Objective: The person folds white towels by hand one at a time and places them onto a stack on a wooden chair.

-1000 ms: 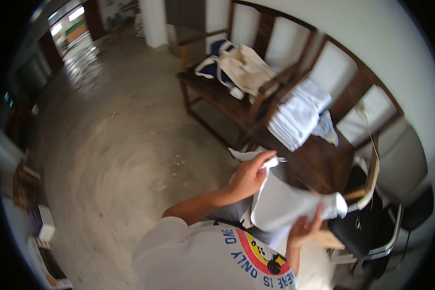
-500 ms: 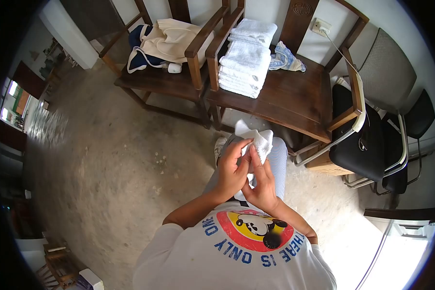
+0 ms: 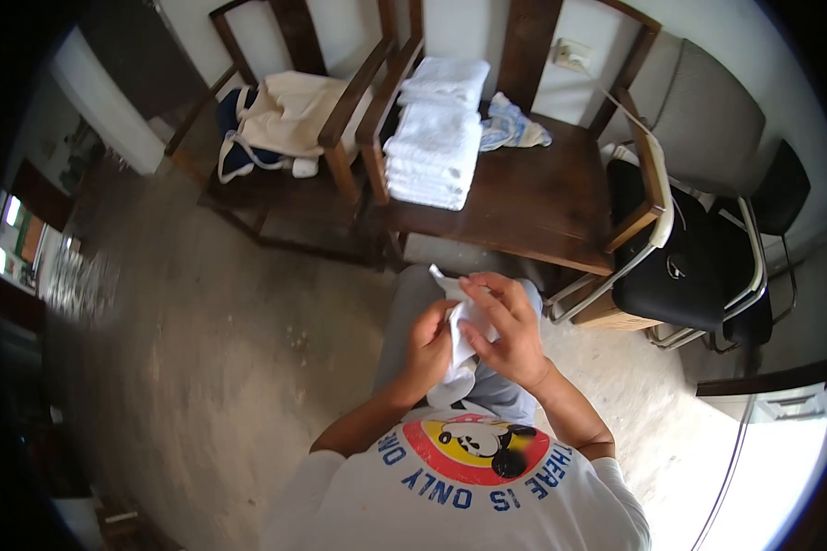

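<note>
Over my lap, both hands hold a white cloth (image 3: 461, 335), perhaps a small towel. My left hand (image 3: 427, 347) is closed on its left edge. From the right, my right hand (image 3: 507, 329) grips the cloth, fingers over its upper part and thumb against its face. The lower part of the cloth hangs down toward my shirt. A stack of folded white towels (image 3: 432, 138) lies on the wooden chair seat (image 3: 515, 207) in front of me, beyond my hands.
A blue-and-white patterned cloth (image 3: 515, 124) lies right of the stack. Another wooden chair (image 3: 276, 193) at the left holds a beige cloth (image 3: 294, 110) and a small white object (image 3: 305, 168). Black chairs (image 3: 662, 266) stand at the right, near a wall socket (image 3: 574, 53).
My hands have moved apart around the white cloth, the right one now spread along its right side. The cloth has turned and hangs lower. The camera view has shifted and is blurrier.
</note>
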Tool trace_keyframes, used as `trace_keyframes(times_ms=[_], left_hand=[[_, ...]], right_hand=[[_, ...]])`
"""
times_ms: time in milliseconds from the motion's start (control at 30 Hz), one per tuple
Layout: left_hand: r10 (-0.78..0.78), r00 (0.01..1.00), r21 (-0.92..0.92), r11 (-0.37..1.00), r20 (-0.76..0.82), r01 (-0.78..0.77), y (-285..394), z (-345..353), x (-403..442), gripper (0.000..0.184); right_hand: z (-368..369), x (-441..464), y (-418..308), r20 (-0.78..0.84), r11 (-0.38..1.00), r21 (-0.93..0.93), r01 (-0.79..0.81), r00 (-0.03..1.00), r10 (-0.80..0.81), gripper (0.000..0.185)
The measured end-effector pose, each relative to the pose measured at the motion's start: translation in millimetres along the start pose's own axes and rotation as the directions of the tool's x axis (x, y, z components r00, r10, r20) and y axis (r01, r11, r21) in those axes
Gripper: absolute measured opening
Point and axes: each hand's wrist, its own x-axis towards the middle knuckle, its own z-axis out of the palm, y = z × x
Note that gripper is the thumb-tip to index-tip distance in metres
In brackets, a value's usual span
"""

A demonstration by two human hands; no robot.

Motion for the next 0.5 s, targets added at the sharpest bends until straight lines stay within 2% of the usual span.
trace_keyframes(times_ms=[33,100,133,167,200,300,367,400,467,500], left_hand=[[-0.033,0.999,-0.016,0.999,0.035,0.033,4,-3,0,0.021],[-0.077,0.993,-0.029,0.996,0.093,0.08,8,-6,1,0.018],[-0.07,0.996,-0.066,0.995,0.057,0.074,13,-2,1,0.018],[-0.05,0.995,-0.042,0.998,0.091,0.054,15,-4,2,0.018],[-0.03,0.992,-0.018,0.999,0.126,0.032,17,-8,7,0.018],[0.077,0.989,0.154,0.983,0.129,-0.096,42,-9,16,0.016],[0.116,0.992,0.077,0.99,0.051,-0.12,63,-9,28,0.017],[0.131,0.991,0.04,0.991,0.005,-0.131,72,-10,34,0.019],[0.138,0.99,0.082,0.987,0.005,-0.138,84,-11,42,0.021],[0.136,0.991,0.104,0.985,-0.001,-0.135,86,-12,44,0.023]], right_hand=[[-3,4,-2,0.025,0.992,0.081,-0.096,0.995,0.094,0.047],[-2,3,13,0.089,0.976,0.214,-0.033,0.996,0.014,0.038],[-3,2,21,0.114,0.962,0.273,-0.003,0.993,-0.029,0.034],[-1,-2,19,0.141,0.914,0.387,-0.118,0.988,0.068,0.023],[1,-3,17,0.146,0.877,0.45,-0.166,0.983,0.111,0.019],[-14,8,11,-0.044,0.929,0.358,0.098,0.995,-0.088,0.016],[-34,18,1,-0.133,0.925,0.28,0.257,0.965,-0.228,0.014],[-44,19,-10,-0.101,0.924,0.311,0.221,0.975,-0.199,0.013],[-59,12,-32,-0.032,0.916,0.376,0.141,0.99,-0.14,0.011],[-55,10,-35,0.051,0.916,0.399,0.027,0.997,-0.052,0.012]])
